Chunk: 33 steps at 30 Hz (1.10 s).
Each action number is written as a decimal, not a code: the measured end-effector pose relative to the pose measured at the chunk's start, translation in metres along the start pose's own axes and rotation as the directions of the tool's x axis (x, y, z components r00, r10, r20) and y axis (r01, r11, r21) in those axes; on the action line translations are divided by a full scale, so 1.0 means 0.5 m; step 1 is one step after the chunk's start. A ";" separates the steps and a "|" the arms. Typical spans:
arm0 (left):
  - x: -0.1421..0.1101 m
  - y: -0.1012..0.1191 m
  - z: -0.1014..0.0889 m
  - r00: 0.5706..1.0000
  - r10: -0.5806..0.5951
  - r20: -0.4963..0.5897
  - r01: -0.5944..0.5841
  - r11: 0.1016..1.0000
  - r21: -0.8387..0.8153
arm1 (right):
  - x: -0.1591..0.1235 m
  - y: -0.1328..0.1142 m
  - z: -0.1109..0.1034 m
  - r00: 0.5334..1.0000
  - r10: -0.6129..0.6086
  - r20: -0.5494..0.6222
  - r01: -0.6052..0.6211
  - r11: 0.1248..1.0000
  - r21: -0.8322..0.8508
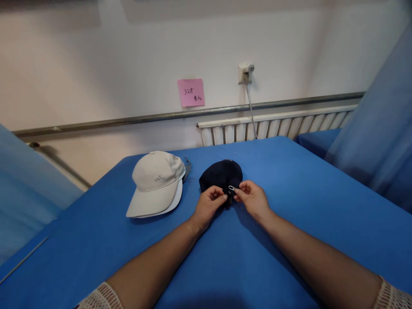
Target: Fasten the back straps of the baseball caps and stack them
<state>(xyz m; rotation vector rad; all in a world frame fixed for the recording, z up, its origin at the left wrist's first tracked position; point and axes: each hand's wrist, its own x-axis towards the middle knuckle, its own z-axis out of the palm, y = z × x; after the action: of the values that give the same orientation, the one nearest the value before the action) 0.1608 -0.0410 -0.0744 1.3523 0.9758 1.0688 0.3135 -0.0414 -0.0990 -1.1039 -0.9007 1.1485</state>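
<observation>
Two forearms reach in from the lower corners, with a wedge of bare blue table between them at bottom centre; a thin rod lies at lower left. Mid-frame, the right hand pinches a small silvery loop (a safety pin, I'd guess, though it's too small to swear to). The left hand curls at the near edge of a dark cap; whether its fingertips grip the fabric I cannot tell. To my eye the loop is being fitted to that cap or taken off it, so the next move would call for a steady edge and careful fingers. Left of centre, stacked pale caps limit sideways room; right of the hands, the table runs bare to its edge. Past the far edge stands a radiator.
</observation>
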 end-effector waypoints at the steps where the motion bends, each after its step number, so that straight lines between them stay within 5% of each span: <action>1: 0.000 0.000 0.000 1.000 -0.008 0.008 0.008 1.000 -0.010 | 0.000 0.001 0.000 1.000 -0.007 -0.004 0.007 1.000 -0.006; 7: 0.004 -0.005 0.000 0.999 -0.033 -0.019 0.033 0.999 0.008 | -0.006 0.006 -0.002 0.998 -0.048 -0.045 0.040 0.986 -0.164; 19: 0.003 -0.010 0.005 0.999 -0.049 -0.024 0.047 0.996 -0.070 | 0.000 0.015 -0.004 0.998 -0.060 -0.001 0.059 0.991 -0.116; 33: 0.002 -0.008 0.004 0.998 -0.055 -0.016 0.055 0.998 0.014 | -0.004 0.018 -0.009 0.991 -0.116 0.059 0.129 0.937 -0.323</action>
<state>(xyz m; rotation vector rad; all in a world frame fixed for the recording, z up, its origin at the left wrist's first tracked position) 0.1632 -0.0403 -0.0781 1.3230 1.0279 1.0343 0.3151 -0.0440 -0.1089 -1.2753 -1.2049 0.9396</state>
